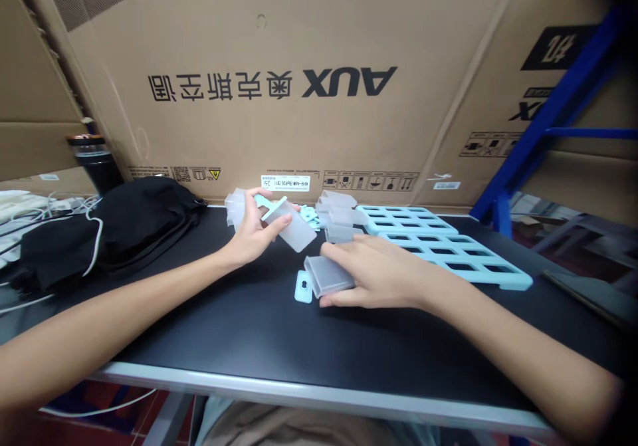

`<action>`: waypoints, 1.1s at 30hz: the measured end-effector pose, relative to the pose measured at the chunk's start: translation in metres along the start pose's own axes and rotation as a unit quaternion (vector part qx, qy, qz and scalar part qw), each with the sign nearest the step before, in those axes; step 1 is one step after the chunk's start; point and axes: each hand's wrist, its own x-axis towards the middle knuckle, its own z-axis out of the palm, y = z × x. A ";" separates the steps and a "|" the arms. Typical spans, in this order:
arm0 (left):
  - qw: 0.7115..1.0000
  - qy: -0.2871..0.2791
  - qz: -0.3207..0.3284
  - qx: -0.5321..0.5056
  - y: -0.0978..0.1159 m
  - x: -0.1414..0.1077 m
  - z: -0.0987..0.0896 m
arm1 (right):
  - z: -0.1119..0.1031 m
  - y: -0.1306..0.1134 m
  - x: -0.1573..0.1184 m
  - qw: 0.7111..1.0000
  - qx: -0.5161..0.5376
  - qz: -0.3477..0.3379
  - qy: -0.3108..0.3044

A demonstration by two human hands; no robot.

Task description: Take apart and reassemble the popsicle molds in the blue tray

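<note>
My left hand (254, 233) is closed around a frosted clear plastic box (298, 230) with a light blue cap on its upper end, tilted above the table. My right hand (371, 270) grips another clear plastic box (329, 276) low over the table, its open end facing left. Close to that open end lies a light blue cap (303, 287) with a hole in its middle. Behind the hands are more clear boxes (337, 210) and a small pile of light blue caps (310, 216), partly hidden. Another group of clear boxes (234, 207) stands beside my left hand.
Two light blue racks (463, 253) with rectangular openings lie at the right. A black bag (144, 217), white cables (97, 233) and a dark bottle (97, 163) are at the left. A large cardboard carton (279, 34) walls off the back, and a blue metal frame (543, 113) rises at the right.
</note>
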 end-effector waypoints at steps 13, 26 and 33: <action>0.995 0.012 0.017 0.094 -0.015 0.006 -0.009 | 0.009 -0.013 0.003 0.986 0.118 -0.106 -0.053; 0.951 -0.029 0.200 0.233 -0.017 -0.004 -0.003 | 0.026 0.001 0.015 0.952 0.063 -0.031 0.298; 0.926 -0.003 0.318 0.203 -0.013 -0.010 0.007 | 0.031 -0.007 0.018 0.925 0.106 -0.103 0.351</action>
